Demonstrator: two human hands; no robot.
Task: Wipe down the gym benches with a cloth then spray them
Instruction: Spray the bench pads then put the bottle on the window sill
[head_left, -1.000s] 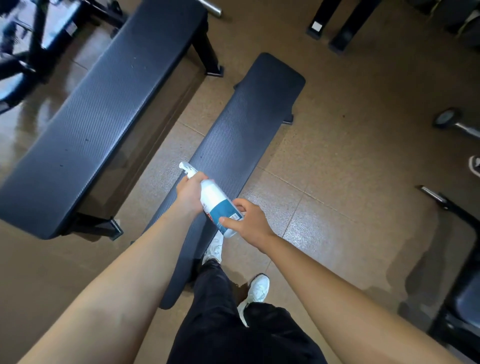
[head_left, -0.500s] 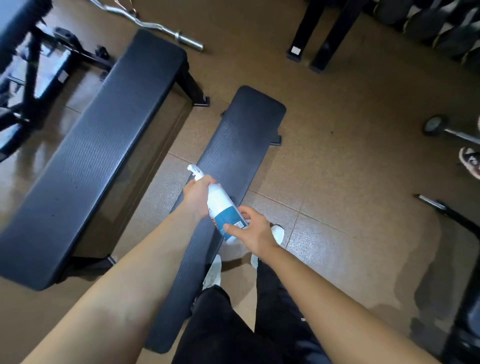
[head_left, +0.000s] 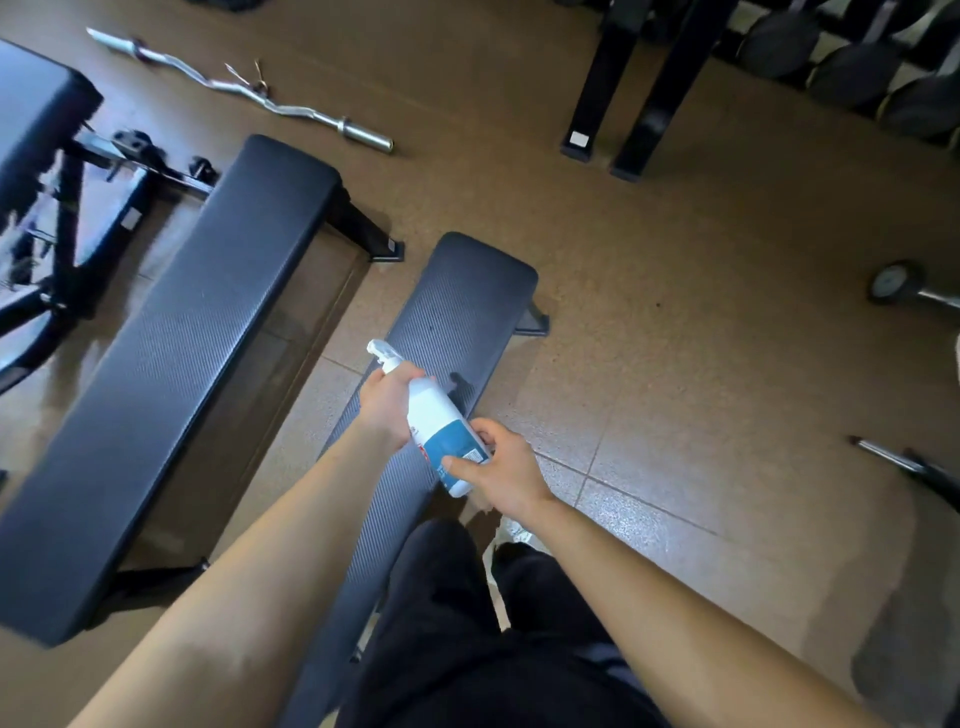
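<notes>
White spray bottle (head_left: 436, 415), teal label, nozzle pointing far-left, tilted over narrow black textured bench (head_left: 457, 301). Neck gripped by left hand (head_left: 387, 410); right hand (head_left: 501, 470) pinches base.

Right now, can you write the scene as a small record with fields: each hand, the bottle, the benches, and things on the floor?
left hand: grips the neck of the spray bottle, just below the nozzle
right hand: holds the bottle's bottom end
spray bottle: white with a blue label, tilted, nozzle pointing away from the person, held over the narrow bench
narrow bench: black, straight ahead
wide bench: black, to the left, apart from the narrow one
floor: brown; a bent metal bar lies beyond the benches
cloth: none in view
</notes>
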